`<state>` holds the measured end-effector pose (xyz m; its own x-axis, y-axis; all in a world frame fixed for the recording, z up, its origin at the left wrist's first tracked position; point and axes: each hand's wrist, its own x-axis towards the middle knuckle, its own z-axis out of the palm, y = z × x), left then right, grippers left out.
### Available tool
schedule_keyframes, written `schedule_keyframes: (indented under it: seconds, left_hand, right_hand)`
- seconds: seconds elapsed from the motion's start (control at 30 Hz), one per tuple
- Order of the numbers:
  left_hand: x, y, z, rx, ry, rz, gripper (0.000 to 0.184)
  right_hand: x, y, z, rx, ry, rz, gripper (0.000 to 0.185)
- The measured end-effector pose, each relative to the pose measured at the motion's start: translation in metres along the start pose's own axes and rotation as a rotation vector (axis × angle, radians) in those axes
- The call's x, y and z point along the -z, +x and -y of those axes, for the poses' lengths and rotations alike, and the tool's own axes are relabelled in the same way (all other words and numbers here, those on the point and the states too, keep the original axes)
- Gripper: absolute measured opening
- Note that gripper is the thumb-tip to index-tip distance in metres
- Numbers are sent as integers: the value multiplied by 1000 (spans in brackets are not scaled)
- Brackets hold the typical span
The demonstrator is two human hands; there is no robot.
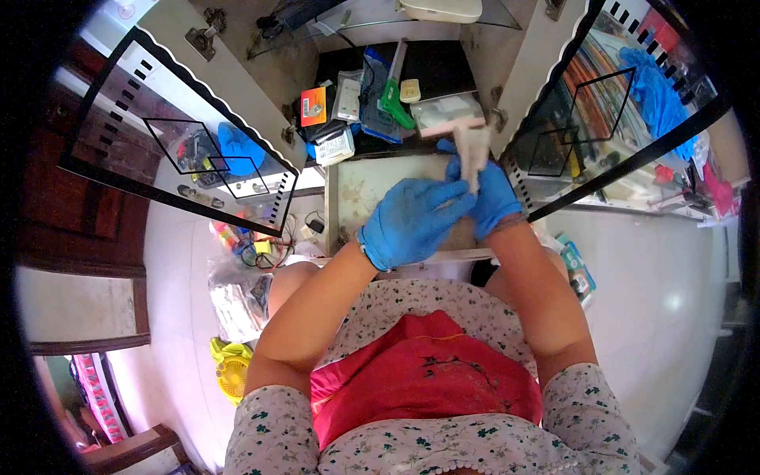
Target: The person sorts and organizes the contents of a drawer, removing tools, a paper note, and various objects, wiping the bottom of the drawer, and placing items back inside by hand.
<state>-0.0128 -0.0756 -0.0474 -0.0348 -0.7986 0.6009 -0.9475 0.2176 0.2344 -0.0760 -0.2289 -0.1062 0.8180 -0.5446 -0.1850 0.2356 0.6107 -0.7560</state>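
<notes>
Both hands wear blue gloves and meet above an open drawer (364,180). Between them is a pale, pinkish-beige T-shaped thing (473,150), blurred by motion, its exact kind unclear. My right hand (495,198) is closed around its lower part, partly hidden behind it. From the left, my left hand (416,222) reaches across with bent fingers pressed together at the thing's lower end. On the black shelf behind lie a green-handled tool (393,99), a blue packet (378,95), an orange-and-yellow box (313,106) and a clear plastic case (447,115).
Glass cabinet doors stand open at left (182,150) and right (602,119), flanking my arms. On the floor are a plastic bag (237,305), a yellow fan-like item (232,376), cables (277,249) and a teal package (578,265). A red cloth (427,380) covers my lap.
</notes>
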Motion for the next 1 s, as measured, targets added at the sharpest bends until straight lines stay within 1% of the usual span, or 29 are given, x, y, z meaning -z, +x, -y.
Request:
schedule_keyframes:
  seconds: [0.07, 0.1, 0.13, 0.17, 0.2, 0.23, 0.27, 0.3, 0.33, 0.37, 0.4, 0.47, 0.5, 0.53, 0.57, 0.6, 0.63, 0.67, 0.7, 0.73, 0.77, 0.83, 0.9, 0.93, 0.97, 1.0]
  left_hand:
    - [7, 4, -10, -29, 37, -16, 47]
    - [7, 4, -10, -30, 35, -17, 47]
    - [8, 4, -11, 17, 17, -29, 47]
    - [8, 5, -11, 64, 0, -43, 47]
    - [7, 4, -8, 65, 1, -45, 47]
    - [3, 4, -1, 144, -33, -132, 47]
    - [0, 3, 4, 223, -68, -219, 48]
    - [-4, 3, 8, 224, -66, -219, 48]
    - [-8, 4, 10, 329, -102, -354, 46]
    - [-10, 2, 12, 383, -119, -420, 45]
    - [-10, 1, 14, 435, -138, -487, 44]
    - [-8, -6, 18, 817, -852, -204, 42]
    - [-12, -8, 23, 799, -860, -224, 33]
    - [-12, -7, 25, 798, -860, -225, 33]
    - [-11, -8, 26, 828, -970, -287, 30]
    - [-9, -8, 28, 857, -1078, -349, 27]
    - [-6, -8, 31, 894, -1031, -336, 22]
    - [-5, -10, 35, 894, -1031, -334, 22]
    - [-5, -10, 38, 893, -1010, -328, 23]
    - [-6, -10, 39, 892, -989, -322, 23]
    - [-7, -12, 40, 892, -989, -323, 23]
    - [-6, -13, 38, 921, -999, -263, 27]
    - [-5, -13, 39, 947, -1057, -293, 29]
    - [-5, -12, 39, 971, -1112, -326, 31]
    - [-4, -12, 41, 972, -1113, -326, 31]
    - [-3, -13, 43, 964, -1216, -367, 32]
  right_hand:
    - [12, 0, 1, -110, 104, 168, 22]
    - [12, -2, 7, -211, 258, 277, 24]
    - [1, -7, 13, -210, 256, 277, 24]
    - [-11, -13, 16, -194, 245, 204, 23]
    - [-19, -17, 18, -178, 234, 132, 21]
    - [-11, -12, 16, -179, 232, 135, 21]
    - [4, -3, 11, 141, -501, 329, 19]
    - [14, 4, 4, 472, -1235, 500, 19]
    - [17, 6, -4, 473, -1233, 502, 19]
    - [20, 7, -13, 438, -1046, 507, 19]
    - [18, 4, -10, 394, -1145, 540, 22]
    - [15, -2, -5, 316, -1346, 621, 28]
    - [5, -14, -3, 20, -748, 537, 31]
    - [-8, -22, 3, -254, -146, 420, 35]
    - [-19, -26, 13, -40, -501, 498, 39]
    - [-31, -29, 23, 194, -854, 511, 44]
    - [-34, -26, 26, -52, -468, 355, 46]
    - [-36, -24, 27, -287, -79, 191, 48]
    - [-39, -25, 26, -165, -189, 198, 46]
    - [-35, -21, 22, -165, -189, 199, 46]
    - [-27, -14, 13, -81, -416, 283, 44]
    - [-36, -20, 15, 6, -641, 365, 41]
    - [-47, -33, 17, 1, -533, 226, 33]
    - [-47, -33, 18, 0, -533, 223, 33]
    - [-48, -32, 19, 36, -486, 152, 30]
    - [-49, -31, 20, 73, -439, 83, 26]
